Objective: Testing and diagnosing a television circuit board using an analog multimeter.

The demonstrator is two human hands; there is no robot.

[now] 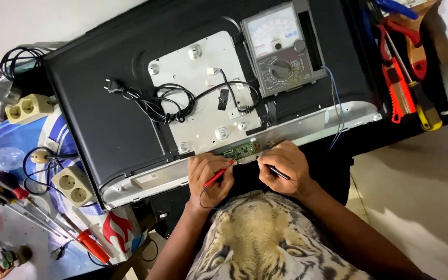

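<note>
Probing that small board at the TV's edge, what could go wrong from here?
1. Red probe in the left hand and black probe in the right hand meet close together on the narrow green board; a slip might bridge neighbouring contacts.
2. The analog multimeter rests loose on the TV back; tugged leads could drag it.
3. The power cord lies coiled near the work.

one head camera looks steeply down, close over the television back [110,124].

Dim indoor light, soft shadows, sharp centre, slightly blurred left edge
</note>
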